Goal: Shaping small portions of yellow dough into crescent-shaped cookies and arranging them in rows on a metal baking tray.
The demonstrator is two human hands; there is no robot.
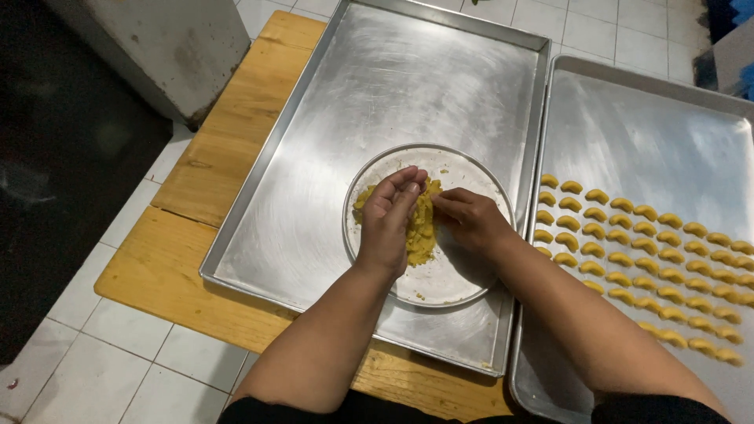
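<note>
Head view: both hands work a lump of yellow dough [420, 224] on a round plate [455, 286] inside a metal tray [314, 196]. The left hand [387, 224] cups it, fingers together — the right hand [471, 220] pinches its edge. Soft dough may crumble — crumbs could scatter toward the shaped pieces [644, 259] on the right tray [652, 126].

Light falls from above onto the large empty rectangular steel baking tray [377, 102], which throws back a soft, hazy glare off its scuffed surface, brightest toward its far end. Left of that tray the floor sinks into near-black shadow. Below it, the forearms cast faint shadows. Focus is sharp at centre; the tray's edges bow slightly from wide-angle distortion.
</note>
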